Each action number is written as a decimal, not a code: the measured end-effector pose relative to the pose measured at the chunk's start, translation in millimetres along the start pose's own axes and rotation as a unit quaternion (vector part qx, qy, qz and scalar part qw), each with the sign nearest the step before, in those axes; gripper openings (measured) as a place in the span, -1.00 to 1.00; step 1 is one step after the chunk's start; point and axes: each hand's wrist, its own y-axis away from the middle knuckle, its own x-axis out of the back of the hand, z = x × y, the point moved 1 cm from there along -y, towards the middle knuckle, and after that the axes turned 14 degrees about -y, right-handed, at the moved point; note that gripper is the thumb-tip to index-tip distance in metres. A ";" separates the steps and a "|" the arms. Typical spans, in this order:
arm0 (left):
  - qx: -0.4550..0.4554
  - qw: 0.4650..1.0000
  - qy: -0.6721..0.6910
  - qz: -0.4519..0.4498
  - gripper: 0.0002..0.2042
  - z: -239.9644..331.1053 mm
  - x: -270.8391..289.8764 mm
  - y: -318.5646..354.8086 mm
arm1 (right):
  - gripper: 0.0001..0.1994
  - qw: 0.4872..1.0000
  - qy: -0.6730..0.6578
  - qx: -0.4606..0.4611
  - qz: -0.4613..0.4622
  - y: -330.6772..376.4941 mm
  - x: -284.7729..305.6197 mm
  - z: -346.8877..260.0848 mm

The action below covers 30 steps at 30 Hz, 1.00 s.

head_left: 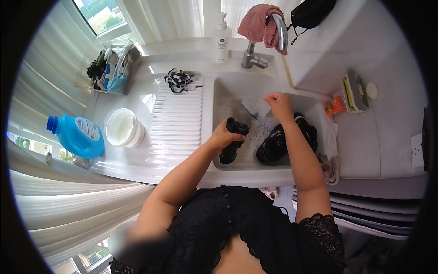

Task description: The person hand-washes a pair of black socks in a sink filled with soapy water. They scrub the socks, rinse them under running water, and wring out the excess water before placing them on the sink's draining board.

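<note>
My left hand (223, 137) is wrapped round a dark, wet-looking black shoe (232, 153), held over the left side of the sink (219, 91). To its right, my right hand (279, 104) is raised over the sink with its fingers drawn together; what they hold, if anything, is hidden. Below and left of that hand, a pale brush (249, 108) lies in shallow, sudsy water with blue specks. More black footwear with white trim (273, 145) rests at the sink's right, partly covered by my right forearm.
Black-and-white laces (179, 81) lie on the ridged washboard (175, 123). Left of it stand a white tub (122, 129), a blue detergent bottle (80, 137) and a clear bin (130, 68). A pump bottle (221, 43) and cloth-draped faucet (251, 58) stand behind. Cloths (331, 160) hang at right.
</note>
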 end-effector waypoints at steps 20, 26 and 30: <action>-0.140 0.981 0.112 0.081 -0.57 48.6 35.2 -69.5 | -0.54 0.717 0.298 -0.054 -0.628 89.2 -110.1 72.6; -0.136 0.982 0.058 0.114 -0.58 38.9 24.1 -86.3 | -0.08 0.909 -0.269 -0.142 -0.283 2.0 -57.1 3.6; -0.149 0.985 -0.008 0.084 -0.63 53.4 19.8 -102.7 | -0.17 0.947 -0.246 0.049 -0.198 -22.7 -84.9 -0.6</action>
